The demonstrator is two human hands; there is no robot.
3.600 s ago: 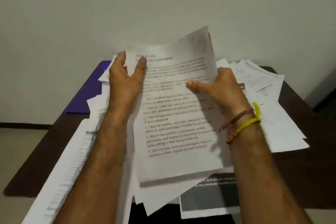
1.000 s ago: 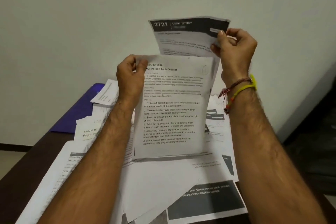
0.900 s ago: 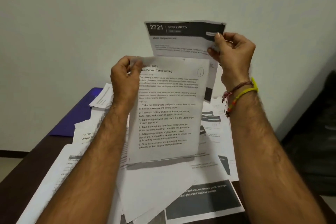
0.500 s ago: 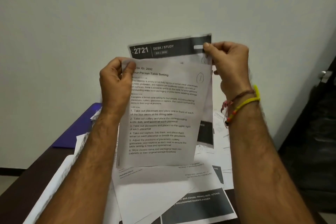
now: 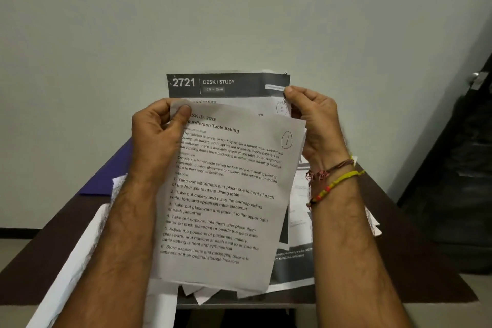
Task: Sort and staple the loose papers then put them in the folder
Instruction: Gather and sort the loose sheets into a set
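Note:
My left hand (image 5: 157, 138) pinches the top left corner of a white sheet headed "Four-Person Table Setting" (image 5: 226, 194), marked with a circled 1. My right hand (image 5: 316, 125) pinches the top right corner of a sheet with a dark "2721 DESK / STUDY" header (image 5: 226, 85), held directly behind the first one and sticking out above it. Both sheets are raised above a heap of loose papers (image 5: 300, 221) on the dark table (image 5: 415, 261). A purple folder (image 5: 106, 178) lies at the table's far left, partly covered. No stapler is visible.
More loose sheets (image 5: 80, 261) spill over the table's front left edge. A pale wall (image 5: 239, 8) stands right behind the table. A dark door with a knob (image 5: 476, 78) is at the far right.
My right hand has lowered the 2721 sheet behind the table-setting sheet until only its header shows. Both hands and sheets have shifted slightly left in view and come closer together.

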